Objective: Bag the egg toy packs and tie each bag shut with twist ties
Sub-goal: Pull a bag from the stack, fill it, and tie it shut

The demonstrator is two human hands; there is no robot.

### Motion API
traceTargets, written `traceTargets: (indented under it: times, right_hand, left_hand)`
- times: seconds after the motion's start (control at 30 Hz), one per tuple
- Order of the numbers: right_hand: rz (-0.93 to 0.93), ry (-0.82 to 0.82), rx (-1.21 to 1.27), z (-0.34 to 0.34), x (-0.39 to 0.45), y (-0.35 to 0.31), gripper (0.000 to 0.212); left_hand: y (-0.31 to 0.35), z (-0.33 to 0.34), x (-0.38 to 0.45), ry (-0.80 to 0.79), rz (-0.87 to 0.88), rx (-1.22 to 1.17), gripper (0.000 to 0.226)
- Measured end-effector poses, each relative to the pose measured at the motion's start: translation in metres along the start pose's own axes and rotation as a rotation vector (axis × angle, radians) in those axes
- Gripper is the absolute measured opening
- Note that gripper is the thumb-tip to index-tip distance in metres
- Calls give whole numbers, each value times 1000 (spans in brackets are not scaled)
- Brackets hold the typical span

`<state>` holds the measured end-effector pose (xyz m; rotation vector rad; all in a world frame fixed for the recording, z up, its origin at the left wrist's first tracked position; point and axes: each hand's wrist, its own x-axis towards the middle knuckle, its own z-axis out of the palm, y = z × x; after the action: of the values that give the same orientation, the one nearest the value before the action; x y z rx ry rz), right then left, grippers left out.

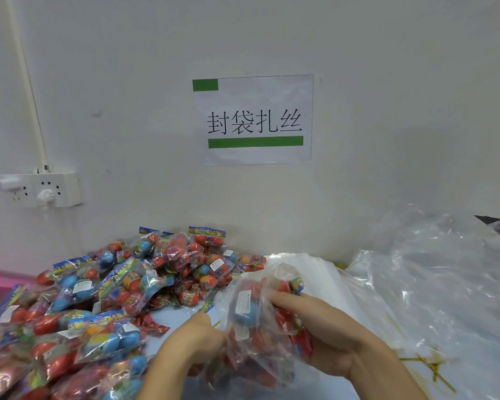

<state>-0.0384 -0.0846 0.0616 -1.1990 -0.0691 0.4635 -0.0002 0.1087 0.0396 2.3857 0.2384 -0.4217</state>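
A heap of red-and-blue egg toy packs in printed plastic (pixel 104 293) covered the tabletop's (pixel 173 316) left side. Centre front — a clear plastic bag holding packs (pixel 260 321), gripped by both hands: left hand (pixel 194 347) fingers curled on its edge, right hand (pixel 338 339) clasping its side. Yellow twist ties (pixel 433 368) lay right.

Even, soft overhead light; glare on plastic sheets (pixel 433 284); wide-angle edge warp w/ blur.
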Motion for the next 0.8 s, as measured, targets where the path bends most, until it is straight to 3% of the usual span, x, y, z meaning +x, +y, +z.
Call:
traceTargets:
  times: [0.1,0.27,0.37,0.47,0.57,0.67,0.73,0.8]
  right_hand:
    - [24,5,-71,1,2,2,29]
    - [25,99,-265,1,6,4,22]
    - [1,146,-324,-4,9,4,37]
    - [-41,165,-305,-4,11,5,38]
    - [-102,184,-254,-3,13,6,34]
    - [-173,168,-187,0,12,5,27]
    - [-207,159,-140,3,10,4,24]
    - [-224,125,-89,4,9,4,26]
  left_hand:
    - [-3,1,5,-5,-13,-19,43]
    - [-4,2,3,89,98,-15,2]
    - [-5,2,7,198,189,-8,9]
    - [3,4,4,340,361,-83,24]
    - [15,7,-6,227,584,-273,40]
    - [21,14,-11,228,739,-247,52]
    - [27,18,-14,324,842,-218,48]
    - [34,21,-19,386,891,-215,28]
